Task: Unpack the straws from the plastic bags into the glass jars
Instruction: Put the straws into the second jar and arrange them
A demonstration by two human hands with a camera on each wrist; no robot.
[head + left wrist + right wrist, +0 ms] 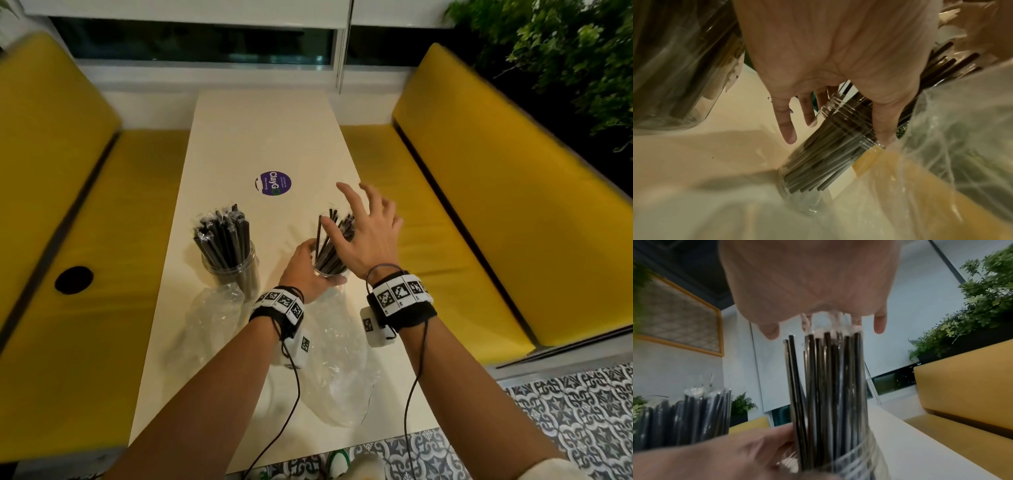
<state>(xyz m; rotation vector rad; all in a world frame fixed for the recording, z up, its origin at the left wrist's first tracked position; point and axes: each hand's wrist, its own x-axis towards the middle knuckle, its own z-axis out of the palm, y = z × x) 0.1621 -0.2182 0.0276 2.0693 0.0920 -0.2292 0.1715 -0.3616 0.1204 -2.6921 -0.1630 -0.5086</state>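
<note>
Two glass jars of black straws stand on the cream table (246,137). My left hand (306,265) grips the right jar (331,272) near its rim, thumb on one side and fingers on the other (789,129). My right hand (364,224) hovers open with its fingers spread, palm over the tops of that jar's straws (334,240); in the right wrist view the palm (807,280) sits just above the wrapped straw tips (828,361). The left jar (236,270) is full of straws (222,236) and nothing touches it.
Two crumpled clear plastic bags (212,322) (339,373) lie on the near part of the table under my wrists. A purple sticker (273,183) marks the table's middle. Yellow benches (479,212) flank both sides. Patterned floor tiles (565,411) show at the near right.
</note>
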